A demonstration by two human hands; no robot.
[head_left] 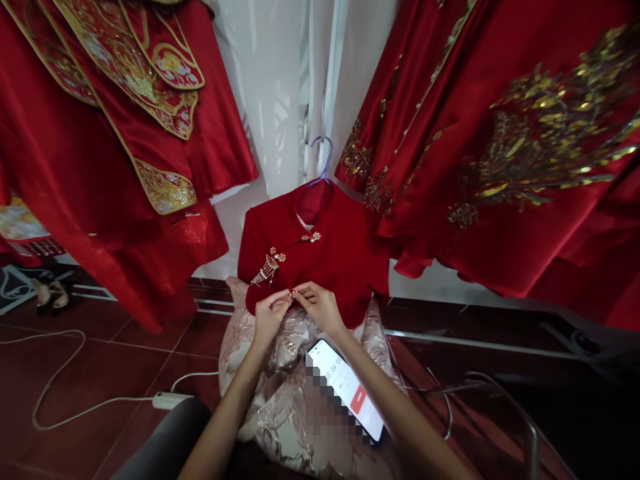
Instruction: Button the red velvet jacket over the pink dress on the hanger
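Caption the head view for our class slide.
Left hand and right hand meet low on a red top with a purple hanger.

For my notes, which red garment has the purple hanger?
The short-sleeved top in the middle, where the purple hanger shows. The gold-decorated garments on either side show no hanger.
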